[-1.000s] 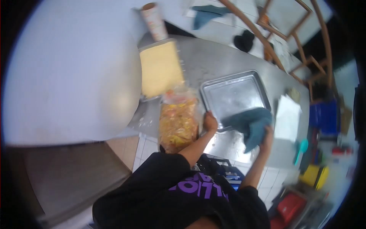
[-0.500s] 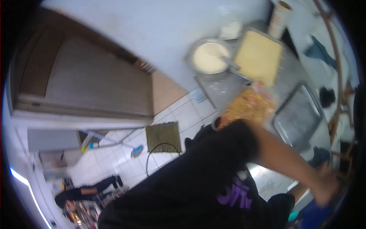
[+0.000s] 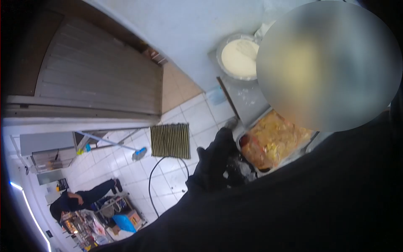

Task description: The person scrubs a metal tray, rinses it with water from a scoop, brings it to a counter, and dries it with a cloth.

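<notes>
Neither of my hands shows; black clothing fills the lower right, and a blurred round patch hides the upper right. Nearest to my body is a tray of food in yellow-orange and reddish pieces, apparently raw and marinated. Beyond it, on the metal table, stands a bowl of pale cream-coloured batter or sauce. Something like a utensil lies in the bowl, its far part lost in the blur.
A striped mat lies on the white tiled floor. Near it are a blue mop and a black hose. Another person in dark clothes stands by a cluttered worktop. A large grey door is at left.
My view has shifted and tilted. The bare forearm and hand seen at the right before no longer show. A blurred patch now covers the flat yellow tray and the empty metal tray.
</notes>
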`<state>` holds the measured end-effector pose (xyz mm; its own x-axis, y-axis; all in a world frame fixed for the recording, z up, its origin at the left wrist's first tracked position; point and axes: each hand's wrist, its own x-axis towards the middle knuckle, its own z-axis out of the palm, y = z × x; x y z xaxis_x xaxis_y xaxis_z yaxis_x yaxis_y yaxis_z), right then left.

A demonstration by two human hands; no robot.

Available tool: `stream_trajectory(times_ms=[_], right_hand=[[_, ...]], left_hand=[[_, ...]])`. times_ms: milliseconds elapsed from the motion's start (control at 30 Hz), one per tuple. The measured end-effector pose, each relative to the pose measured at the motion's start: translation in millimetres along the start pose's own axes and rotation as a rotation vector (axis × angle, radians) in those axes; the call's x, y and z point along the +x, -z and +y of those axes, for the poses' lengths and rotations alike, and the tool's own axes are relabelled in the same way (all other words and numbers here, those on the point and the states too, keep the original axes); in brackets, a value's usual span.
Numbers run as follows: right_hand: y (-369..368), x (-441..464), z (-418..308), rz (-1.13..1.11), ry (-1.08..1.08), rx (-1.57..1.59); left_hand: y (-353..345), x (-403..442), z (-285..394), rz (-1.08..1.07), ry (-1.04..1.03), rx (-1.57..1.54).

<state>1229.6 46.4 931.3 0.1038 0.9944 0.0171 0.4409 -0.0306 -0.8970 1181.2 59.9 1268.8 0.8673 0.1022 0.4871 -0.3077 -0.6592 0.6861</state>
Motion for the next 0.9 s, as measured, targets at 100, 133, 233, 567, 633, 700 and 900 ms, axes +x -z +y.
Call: stream_trajectory(times_ms=[100,133,233,567,633,700,900], right_hand=[[-13.4,-23.4,-12.2,-0.039,-0.027,0.026],[-16.5,-30.0,-18.7,-0.059,-0.034,0.018],[-36.3,-40.0,-41.8,-0.053,-0.054,0.083],[-88.5,-71.6,-153.9,0.103,-0.045,0.368],[-103.6,-64.3,-176.6,-0.052,0.066,0.348],[-124.5,-65.3,-198.7,-0.274,0.227,0.372],[-199.0,-118.5,-256.0,-0.77,0.304,0.322]], left_hand=[[12.0,-6.3,15.7,-0.028,-0.043,0.007],[20.1,-12.4,20.9,-0.009,-0.04,-0.004],[37.5,-71.1,19.0,-0.028,0.087,0.038],[-169.6,-584.6,1.6,1.455,1.588,0.263],[-239.9,-622.6,63.4,1.41,1.951,0.224],[-334.2,-644.5,95.4,1.25,2.316,0.149],[-477.9,-526.5,140.5,2.181,1.956,-0.919]])
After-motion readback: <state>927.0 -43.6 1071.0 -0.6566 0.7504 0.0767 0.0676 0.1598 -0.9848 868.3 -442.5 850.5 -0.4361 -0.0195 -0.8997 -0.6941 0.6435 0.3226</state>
